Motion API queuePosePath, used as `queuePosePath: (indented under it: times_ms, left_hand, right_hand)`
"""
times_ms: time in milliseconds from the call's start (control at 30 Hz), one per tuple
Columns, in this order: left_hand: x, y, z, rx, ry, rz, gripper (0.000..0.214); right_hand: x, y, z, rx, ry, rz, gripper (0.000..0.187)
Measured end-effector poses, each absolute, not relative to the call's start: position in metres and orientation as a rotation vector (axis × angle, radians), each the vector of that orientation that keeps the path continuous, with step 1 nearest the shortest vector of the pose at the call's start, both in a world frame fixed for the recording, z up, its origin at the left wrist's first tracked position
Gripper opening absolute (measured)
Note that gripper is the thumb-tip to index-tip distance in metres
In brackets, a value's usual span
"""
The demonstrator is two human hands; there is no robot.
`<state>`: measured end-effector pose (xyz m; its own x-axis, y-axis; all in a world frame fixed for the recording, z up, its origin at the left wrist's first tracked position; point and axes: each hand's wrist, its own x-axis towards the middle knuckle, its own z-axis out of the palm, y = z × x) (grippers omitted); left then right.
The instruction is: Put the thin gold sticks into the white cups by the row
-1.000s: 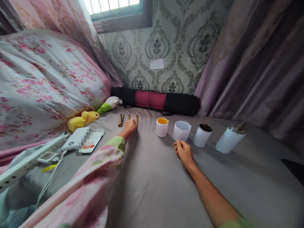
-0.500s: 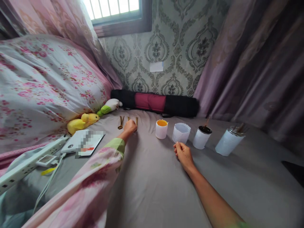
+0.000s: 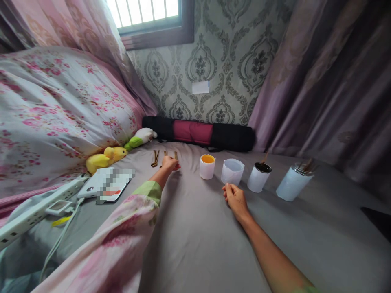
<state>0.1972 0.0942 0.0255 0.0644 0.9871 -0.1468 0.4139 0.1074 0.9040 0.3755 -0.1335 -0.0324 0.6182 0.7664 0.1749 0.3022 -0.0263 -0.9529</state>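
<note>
My left hand (image 3: 171, 163) is over the far part of the grey sheet, its fingers bent together at the near ends of some thin golden-brown folded strips (image 3: 175, 155). Whatever its fingertips hold, if anything, is hidden. A similar V-shaped strip (image 3: 155, 158) lies just left of it. My right hand (image 3: 235, 200) rests with curled fingers in front of a translucent whitish cup (image 3: 232, 172); nothing shows in it. Left of that cup stands a white-wrapped container with an orange inside (image 3: 207, 167). To its right are a white-wrapped can with a brown stick (image 3: 259, 179) and a larger pale-wrapped jar (image 3: 293, 183).
A long black and maroon bag (image 3: 193, 132) lies along the wall. At the left are plush toys (image 3: 105, 158), a white device (image 3: 94, 183), a power strip (image 3: 36, 215) and a cable (image 3: 62, 238). A dark flat thing (image 3: 378, 221) lies at the right edge.
My left hand has turned slightly and drawn a little nearer, so its fingertips now show at the right. My right hand and the containers stay in place.
</note>
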Motion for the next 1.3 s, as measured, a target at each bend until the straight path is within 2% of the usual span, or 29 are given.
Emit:
queuePosePath:
  times_ms: [500,1300]
  left_hand:
    - [0.199,0.076,0.011,0.946,1.155,0.888,0.013]
    - [0.202,0.035,-0.002,0.901,0.902,0.890,0.012]
  right_hand:
    - [0.374,-0.134,-0.032,-1.608,-0.923,0.469,0.041]
    - [0.374,-0.134,-0.032,-1.617,-0.936,0.465,0.042]
